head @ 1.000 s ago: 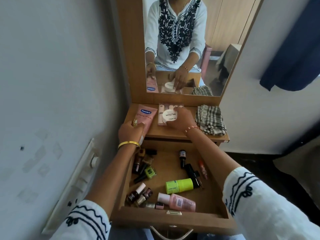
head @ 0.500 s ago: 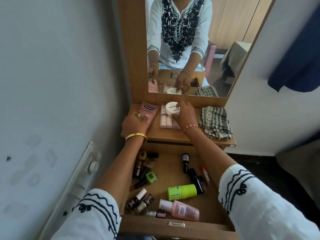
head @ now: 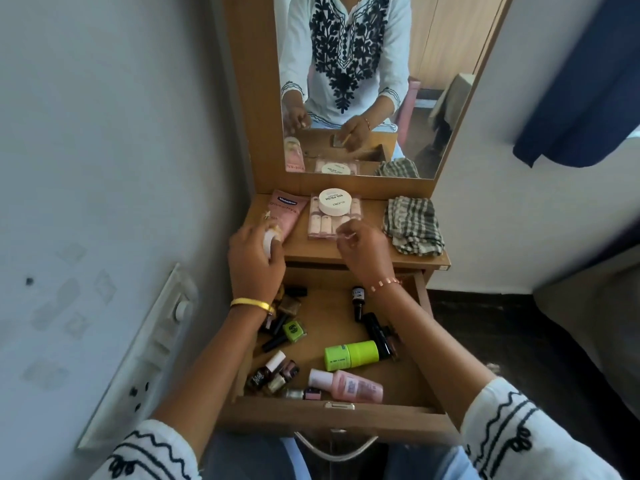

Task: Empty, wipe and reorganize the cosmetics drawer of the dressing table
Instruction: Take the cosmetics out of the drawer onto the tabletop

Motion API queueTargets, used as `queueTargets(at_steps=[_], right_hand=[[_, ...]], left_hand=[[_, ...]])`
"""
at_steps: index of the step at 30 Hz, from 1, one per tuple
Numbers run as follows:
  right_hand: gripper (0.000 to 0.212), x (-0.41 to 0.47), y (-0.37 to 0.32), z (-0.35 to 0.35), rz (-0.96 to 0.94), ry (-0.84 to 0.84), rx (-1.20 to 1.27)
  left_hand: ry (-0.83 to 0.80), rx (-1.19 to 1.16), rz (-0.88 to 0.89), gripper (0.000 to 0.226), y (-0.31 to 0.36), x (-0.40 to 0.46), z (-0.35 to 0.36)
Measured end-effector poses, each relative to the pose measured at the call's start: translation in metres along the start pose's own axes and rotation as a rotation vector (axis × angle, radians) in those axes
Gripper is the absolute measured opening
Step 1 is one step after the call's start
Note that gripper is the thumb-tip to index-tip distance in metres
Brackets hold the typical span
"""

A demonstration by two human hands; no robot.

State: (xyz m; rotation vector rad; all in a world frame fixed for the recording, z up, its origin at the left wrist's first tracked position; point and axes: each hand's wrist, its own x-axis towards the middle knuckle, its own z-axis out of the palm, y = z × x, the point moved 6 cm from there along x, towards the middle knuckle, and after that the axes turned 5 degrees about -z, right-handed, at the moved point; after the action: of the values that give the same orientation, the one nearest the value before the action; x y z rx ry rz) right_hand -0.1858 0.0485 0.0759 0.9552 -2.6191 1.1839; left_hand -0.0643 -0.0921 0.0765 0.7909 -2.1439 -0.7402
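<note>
The drawer [head: 332, 415] is pulled out under the dressing table top [head: 367, 252]. Inside lie a lime-green bottle [head: 350, 355], a pink bottle [head: 349, 388], a dark dropper bottle [head: 358, 299], a black tube [head: 376, 332] and several nail polish bottles [head: 277, 372]. On the top, a white round jar [head: 335, 201] sits on a clear pack of pale nail tips [head: 325, 225]. My right hand [head: 365, 252] hovers just in front of the pack, fingers apart and holding nothing. My left hand [head: 254, 263] curls around the white cap end of a pink tube [head: 285, 213] lying on the top.
A checked cloth [head: 412, 225] lies folded at the right of the top. The mirror [head: 356, 81] rises behind. A grey wall with a switchboard [head: 138, 358] hems the left side, and a white wall [head: 519, 202] stands to the right. The drawer's handle [head: 334, 448] is near my lap.
My right hand set the white jar on the nail-tip pack, let go and drew back. My left hand laid the pink tube flat on the top.
</note>
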Motion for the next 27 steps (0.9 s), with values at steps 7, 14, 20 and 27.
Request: queueTargets(at_steps=[7, 14, 20, 27], right_hand=[[0.037, -0.091, 0.029, 0.038, 0.034, -0.87, -0.307], [0.057, -0.121, 0.054, 0.055, 0.085, -1.063, -0.483], [0.043, -0.122, 0.063, 0.052, 0.123, -0.909, -0.343], [0.022, -0.097, 0.046, 0.03, 0.195, -0.672, 0.01]], left_hand=[[-0.16, -0.175, -0.013, 0.02, -0.011, -0.059, 0.006], [-0.372, -0.118, -0.081, 0.019, -0.021, -0.098, 0.031], [-0.525, -0.075, -0.162, 0.02, -0.033, -0.101, 0.041], [-0.762, 0.033, 0.078, 0.056, -0.021, -0.114, 0.057]])
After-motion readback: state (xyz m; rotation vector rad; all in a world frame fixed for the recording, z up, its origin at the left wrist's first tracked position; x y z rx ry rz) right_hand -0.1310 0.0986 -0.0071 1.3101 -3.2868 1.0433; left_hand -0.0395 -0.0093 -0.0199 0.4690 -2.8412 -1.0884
